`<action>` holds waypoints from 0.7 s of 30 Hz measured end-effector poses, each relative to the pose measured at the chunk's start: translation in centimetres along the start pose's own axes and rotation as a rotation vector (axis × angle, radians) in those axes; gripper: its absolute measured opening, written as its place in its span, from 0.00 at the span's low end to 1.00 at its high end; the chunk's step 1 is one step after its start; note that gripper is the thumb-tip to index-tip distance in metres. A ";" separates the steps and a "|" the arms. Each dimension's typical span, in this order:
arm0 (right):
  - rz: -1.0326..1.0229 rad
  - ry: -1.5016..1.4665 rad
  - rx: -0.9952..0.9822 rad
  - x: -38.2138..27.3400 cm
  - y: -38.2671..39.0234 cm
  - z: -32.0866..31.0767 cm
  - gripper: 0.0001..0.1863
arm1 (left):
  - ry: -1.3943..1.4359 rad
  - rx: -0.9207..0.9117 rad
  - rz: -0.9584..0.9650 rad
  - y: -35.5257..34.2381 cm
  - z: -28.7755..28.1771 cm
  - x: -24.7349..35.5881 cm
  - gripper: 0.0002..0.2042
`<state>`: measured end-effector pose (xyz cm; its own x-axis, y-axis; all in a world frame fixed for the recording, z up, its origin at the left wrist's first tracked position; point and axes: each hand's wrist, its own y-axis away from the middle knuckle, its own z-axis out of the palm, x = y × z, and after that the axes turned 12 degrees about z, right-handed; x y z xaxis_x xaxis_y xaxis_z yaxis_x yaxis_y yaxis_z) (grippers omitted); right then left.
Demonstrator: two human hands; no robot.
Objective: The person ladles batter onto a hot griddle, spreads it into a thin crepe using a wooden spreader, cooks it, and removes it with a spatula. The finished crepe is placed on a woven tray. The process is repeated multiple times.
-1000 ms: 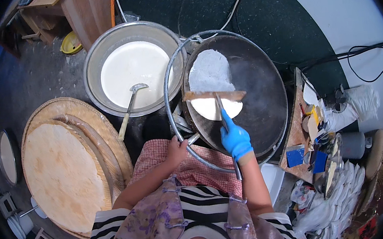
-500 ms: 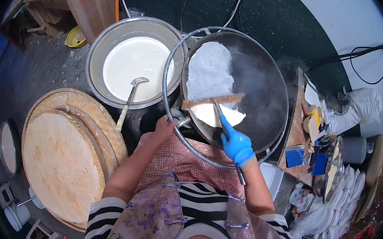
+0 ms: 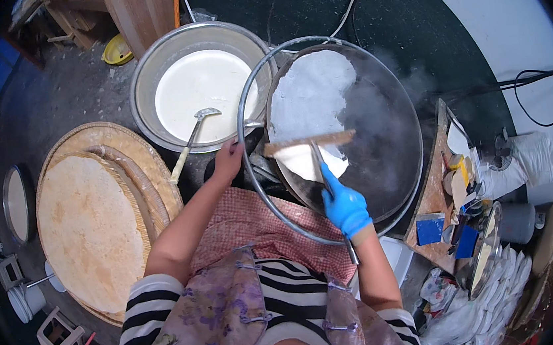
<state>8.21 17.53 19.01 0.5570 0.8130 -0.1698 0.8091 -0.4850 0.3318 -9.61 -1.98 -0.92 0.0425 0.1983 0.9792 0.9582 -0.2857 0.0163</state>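
Observation:
My right hand (image 3: 346, 209), in a blue glove, grips the metal handle of a wooden spreader (image 3: 287, 145) lying across the round, steaming dark griddle (image 3: 394, 148). White batter (image 3: 309, 164) is heaped below the blade, and a thin greyish-white layer (image 3: 308, 89) covers the griddle's upper left. My bare left hand (image 3: 228, 158) is closed at the left side of the metal ring (image 3: 268, 206) around the griddle. Up and left stands a wide steel basin (image 3: 147, 72) of white batter, with a ladle (image 3: 190, 141) resting in it, its handle over the rim.
Stacked woven trays (image 3: 82, 224) with a pale round sheet stand at left. A cluttered board (image 3: 434, 250), white plastic bags (image 3: 500, 284) and cables (image 3: 534, 78) are at right. A wooden cabinet (image 3: 131, 13), yellow bowl (image 3: 117, 49) and plastic stool (image 3: 59, 333) sit farther off.
My left hand has moved upward along the ring. The greyish-white layer has widened at its upper right, and the batter heap below the blade has changed shape. My right hand still holds the spreader.

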 end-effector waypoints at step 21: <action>0.088 -0.051 -0.055 2.5 -0.3 -3.2 0.32 | 0.228 -0.356 -0.397 0.9 -0.1 0.2 0.09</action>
<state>8.73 20.71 21.43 0.6354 0.7499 -0.1840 0.7459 -0.5345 0.3975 -8.76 -2.32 -0.71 -0.4003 0.1587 0.9025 0.7326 -0.5363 0.4192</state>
